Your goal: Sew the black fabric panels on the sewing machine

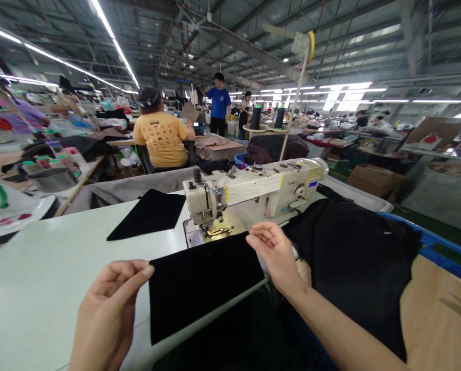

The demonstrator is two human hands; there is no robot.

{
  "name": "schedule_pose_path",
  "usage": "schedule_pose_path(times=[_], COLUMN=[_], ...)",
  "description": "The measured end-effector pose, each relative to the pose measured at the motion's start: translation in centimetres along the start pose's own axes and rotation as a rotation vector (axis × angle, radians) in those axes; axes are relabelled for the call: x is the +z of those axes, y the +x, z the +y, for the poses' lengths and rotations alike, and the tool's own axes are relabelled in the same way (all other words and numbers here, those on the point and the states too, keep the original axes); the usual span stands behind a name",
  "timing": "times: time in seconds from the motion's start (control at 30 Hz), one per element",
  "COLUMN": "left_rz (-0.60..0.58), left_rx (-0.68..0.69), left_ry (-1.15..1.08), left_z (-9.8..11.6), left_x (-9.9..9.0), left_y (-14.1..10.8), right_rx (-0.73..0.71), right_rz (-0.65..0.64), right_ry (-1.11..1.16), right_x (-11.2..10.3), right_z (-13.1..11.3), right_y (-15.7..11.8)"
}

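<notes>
A black fabric panel (203, 283) is stretched between my two hands at the table's front edge, just before the sewing machine (249, 190). My left hand (112, 304) pinches its upper left corner between thumb and finger. At the upper right corner, my right hand (273, 252) pinches the fabric close to the needle area. A second black piece (151, 214) lies flat on the pale table (29, 288), left of the machine head. More black fabric (354, 263) is heaped to the right of my right hand.
Scissors (460, 309) lie on a wooden surface (427, 319) at the right, beside a blue crate edge (443, 247). A thread stand (295, 103) rises behind the machine. A person in yellow (161, 134) sits ahead; another in blue (218, 103) stands farther back.
</notes>
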State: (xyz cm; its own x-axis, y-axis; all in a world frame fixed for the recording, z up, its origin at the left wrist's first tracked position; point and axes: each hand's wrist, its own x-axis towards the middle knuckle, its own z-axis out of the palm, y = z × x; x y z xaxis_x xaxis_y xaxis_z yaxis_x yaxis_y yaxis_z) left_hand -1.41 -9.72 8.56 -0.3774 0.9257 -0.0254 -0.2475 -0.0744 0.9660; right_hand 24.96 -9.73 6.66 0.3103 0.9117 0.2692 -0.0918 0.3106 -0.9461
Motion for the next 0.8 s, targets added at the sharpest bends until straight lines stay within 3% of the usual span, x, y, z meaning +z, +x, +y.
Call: schedule_pose_path(times=[0.13, 0.23, 0.33, 0.4, 0.47, 0.57, 0.7, 0.8], left_rz=[-0.050, -0.109, -0.195, -0.397, -0.646, -0.778, -0.815, -0.764], left_rx=[0.189, 0.496, 0.775, 0.772, 0.576, 0.432, 0.382, 0.387], left_ry=[0.132, 0.330, 0.628, 0.857, 1.071, 1.103, 1.023, 0.943], left_z=[1.2, 5.2, 9.4, 10.1, 8.2, 1.9, -5.9, -8.3], left_x=[-1.8, -2.5, -0.9, 1.1, 3.2, 5.0, 5.0, 4.4], left_y=[0.2, 0.6, 2.6, 5.3, 8.4, 12.0, 13.3, 13.1], right_rx=[-0.162, -0.228, -0.064, 0.154, 0.337, 0.415, 0.302, 0.123], right_rz=[-0.164, -0.362, -0.554, -0.608, -0.593, -0.508, -0.500, -0.587], right_ry=[-0.176, -0.292, -0.251, -0.141, -0.051, -0.063, -0.298, -0.494], right_x=[0.2, 0.8, 1.7, 2.5, 3.2, 3.6, 3.1, 2.4], right_z=[-1.1, -2.7, -3.2, -2.2, 0.1, 4.3, 7.4, 7.3], right_y=[-1.0, -2.5, -3.9, -4.6, -5.1, -5.5, -5.6, -5.4])
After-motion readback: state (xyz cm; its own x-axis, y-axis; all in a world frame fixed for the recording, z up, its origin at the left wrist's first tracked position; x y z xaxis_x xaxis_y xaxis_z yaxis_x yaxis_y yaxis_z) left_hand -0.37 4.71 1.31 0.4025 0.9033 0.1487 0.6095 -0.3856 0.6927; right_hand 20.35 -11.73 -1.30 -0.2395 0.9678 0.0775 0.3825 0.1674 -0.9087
